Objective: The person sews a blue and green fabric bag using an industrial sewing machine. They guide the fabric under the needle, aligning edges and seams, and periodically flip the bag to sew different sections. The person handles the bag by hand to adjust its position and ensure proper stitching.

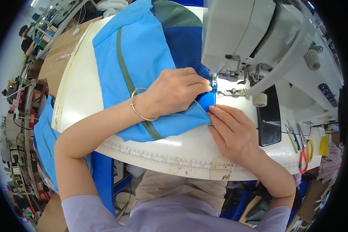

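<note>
Fabric, light blue with an olive stripe and darker blue mesh, lies across your white table under the sewing machine, left hand pressed flat on it, right hand fingers together at its folded edge.

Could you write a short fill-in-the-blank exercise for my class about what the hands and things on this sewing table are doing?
1. The left hand presses flat on the light ____ fabric.
2. A thin silver ____ circles the left wrist.
3. The right hand rests at the fabric's edge, near the needle of the white ____ machine.
4. Scissors with red and yellow handles lie to the ____ of the right hand.

Missing words: blue; bangle; sewing; right
</note>
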Demonstrator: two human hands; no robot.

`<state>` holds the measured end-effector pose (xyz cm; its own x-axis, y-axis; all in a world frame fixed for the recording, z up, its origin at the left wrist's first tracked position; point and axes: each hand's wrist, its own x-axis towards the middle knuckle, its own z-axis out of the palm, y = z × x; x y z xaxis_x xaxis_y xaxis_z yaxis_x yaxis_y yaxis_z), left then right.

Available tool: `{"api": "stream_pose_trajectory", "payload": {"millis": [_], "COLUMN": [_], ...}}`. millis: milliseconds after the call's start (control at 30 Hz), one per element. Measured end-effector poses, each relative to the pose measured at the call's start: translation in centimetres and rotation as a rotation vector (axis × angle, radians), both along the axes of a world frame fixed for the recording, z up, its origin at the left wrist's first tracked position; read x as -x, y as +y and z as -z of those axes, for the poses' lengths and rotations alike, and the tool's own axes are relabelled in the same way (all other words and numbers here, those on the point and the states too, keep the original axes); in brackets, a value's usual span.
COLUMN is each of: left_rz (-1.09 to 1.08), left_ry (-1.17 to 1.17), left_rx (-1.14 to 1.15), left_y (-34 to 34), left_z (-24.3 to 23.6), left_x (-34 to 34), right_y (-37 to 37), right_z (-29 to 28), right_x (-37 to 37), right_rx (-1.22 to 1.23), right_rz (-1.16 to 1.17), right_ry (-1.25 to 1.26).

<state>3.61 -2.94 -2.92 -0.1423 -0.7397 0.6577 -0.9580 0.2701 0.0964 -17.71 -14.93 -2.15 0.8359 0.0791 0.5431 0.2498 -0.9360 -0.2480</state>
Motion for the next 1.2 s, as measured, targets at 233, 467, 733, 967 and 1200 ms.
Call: {"api": "stream_pose_trajectory", "payload": {"millis": [233, 467, 733, 967, 1200], "left_rz": [0.007, -0.010, -0.018, -0.017, -0.029], "left_ry": [-0.001, -0.015, -0.015, 0.003, -0.006], "left_rx": [-0.033, -0.051, -0.051, -0.093, -0.112], "left_y": [-0.2, -0.7, -1.0, -1.2, -1.3], "left_z": [-0.5, -0.9, -0.6, -1.0, -1.2], "left_x": [0.2, -0.2, -0.7, -1.0, -1.2], "right_y": [-0.2, -0.6, -1.0, -4.1, -5.7], "right_z": [0.2, 0.3, 0.2, -0.4, -2.4], "right_x": [0.1, -0.1, -0.3, -0.6, -1.2], "right_rx": [-0.001, 0.015, 0.015, -0.095, -0.388], "right_rz": [0.010, 0.053, 0.065, 0.265, 0.482], "right_ry": [0.016, 0.024, 0.019, -0.163, -0.135]}}
